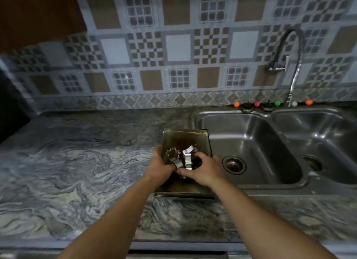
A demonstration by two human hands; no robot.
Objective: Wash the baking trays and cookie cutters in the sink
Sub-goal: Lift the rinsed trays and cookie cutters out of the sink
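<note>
A dark square baking tray [185, 137] lies on the marble counter just left of the sink; a second tray edge shows beneath it. Inside it lie metal cookie cutters. My left hand [161, 166] curls round a flower-shaped cutter [172, 154] at the tray's left side. My right hand [201, 168] grips a shiny strip-like cutter [188, 157] beside it, fingers curled over the top. Both hands meet over the tray's middle and hide part of its floor.
A steel double sink [257, 142] sits to the right, its left basin with a round drain [234, 164]. A spring-neck tap [289, 65] rises behind it, with small coloured balls [257, 104] along the back ledge. The marble counter [77, 162] stretches left.
</note>
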